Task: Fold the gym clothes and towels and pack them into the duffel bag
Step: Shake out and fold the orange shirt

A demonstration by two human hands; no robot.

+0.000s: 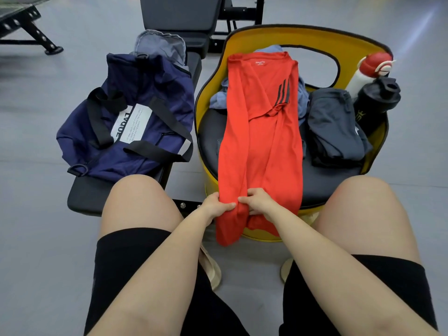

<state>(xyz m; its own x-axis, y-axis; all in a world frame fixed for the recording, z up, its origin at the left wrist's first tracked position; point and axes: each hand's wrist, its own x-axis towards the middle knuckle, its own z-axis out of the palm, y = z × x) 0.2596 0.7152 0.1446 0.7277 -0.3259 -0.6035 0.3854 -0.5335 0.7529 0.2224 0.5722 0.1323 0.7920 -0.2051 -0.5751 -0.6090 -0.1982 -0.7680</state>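
At the seat's near edge, left hand (216, 205) and right hand (257, 201) pinch the hem of the red shirt (261, 132); its overhanging hem may drag it off, undoing the folded sleeves; the duffel bag (131, 117) waits alongside

There was one navy fabric duffel bag (126, 122), one long red-orange shirt (260, 132), one folded dark grey garment (335, 127), one crumpled pale blue cloth (218, 98), and two drink bottles: one white with a red cap (368, 71), one black shaker (374, 103).
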